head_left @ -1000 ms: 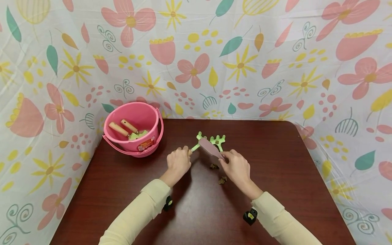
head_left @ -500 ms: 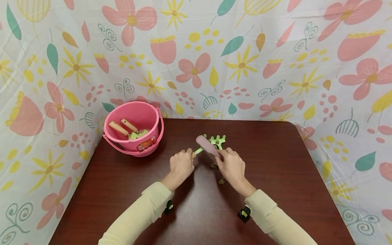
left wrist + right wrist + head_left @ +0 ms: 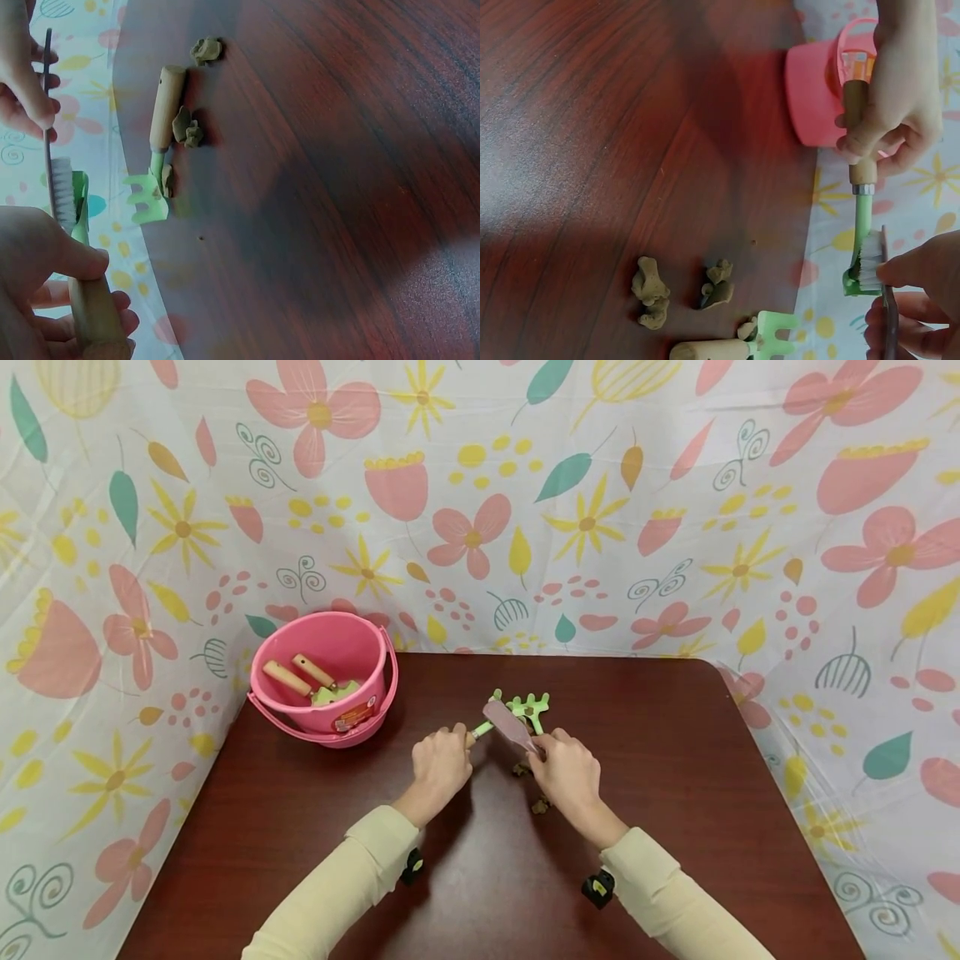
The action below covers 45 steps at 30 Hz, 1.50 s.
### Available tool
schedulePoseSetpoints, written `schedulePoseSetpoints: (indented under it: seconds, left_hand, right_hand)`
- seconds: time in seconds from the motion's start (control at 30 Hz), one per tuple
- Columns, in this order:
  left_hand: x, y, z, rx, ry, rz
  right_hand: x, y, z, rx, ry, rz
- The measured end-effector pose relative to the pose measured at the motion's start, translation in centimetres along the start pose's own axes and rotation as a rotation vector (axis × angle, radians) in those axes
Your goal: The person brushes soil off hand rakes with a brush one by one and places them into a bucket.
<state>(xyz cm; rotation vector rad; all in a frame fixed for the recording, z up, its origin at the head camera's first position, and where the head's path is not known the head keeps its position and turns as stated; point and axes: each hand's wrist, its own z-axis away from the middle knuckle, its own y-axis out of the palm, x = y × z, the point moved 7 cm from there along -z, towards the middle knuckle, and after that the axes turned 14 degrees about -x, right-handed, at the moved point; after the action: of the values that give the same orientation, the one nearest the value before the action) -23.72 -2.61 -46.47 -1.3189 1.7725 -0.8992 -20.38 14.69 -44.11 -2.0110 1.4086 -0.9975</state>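
My left hand (image 3: 441,767) grips the wooden handle of a small green garden tool (image 3: 863,210), raised above the table. Its head is mostly hidden behind a pink brush (image 3: 508,724), so its exact kind is unclear. My right hand (image 3: 566,772) pinches that brush, and the white bristles (image 3: 870,259) touch the green head. Below lies a green hand rake (image 3: 146,199) with a wooden handle (image 3: 167,109). Beside it are brown, clay-like clumps (image 3: 651,292), one of them against the rake's head.
A pink bucket (image 3: 322,670) with its handle down stands at the back left of the dark wooden table (image 3: 660,735). Two wooden-handled tools (image 3: 287,678) stick up inside it. A flowered cloth (image 3: 480,460) hangs behind and along both sides.
My right hand has shifted slightly left with the brush, and the brush has tilted back and forth against the green head. My left hand has moved a little right. The rake and clumps stay put.
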Motion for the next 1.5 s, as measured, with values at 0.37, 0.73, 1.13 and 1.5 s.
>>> schedulePoseSetpoints:
  seconds: [0.37, 0.73, 1.13, 1.5]
  left_hand:
    - [0.7, 0.0, -0.4, 0.01, -0.03, -0.008]
    - [1.2, -0.1, -0.9, -0.001, -0.051, -0.005]
    - [2.0, -0.3, -1.3, -0.002, -0.084, 0.006]
    - [2.5, -0.2, -1.3, 0.014, -0.1, 0.002]
  right_hand:
    - [-0.3, -0.1, 0.4, 0.0, 0.005, -0.011]
    - [-0.8, -0.5, 1.1, 0.014, 0.029, -0.027]
    - [-1.5, -0.9, 1.7, -0.024, 0.029, -0.014]
    - [-2.2, -0.8, 2.2, 0.0, 0.033, -0.022]
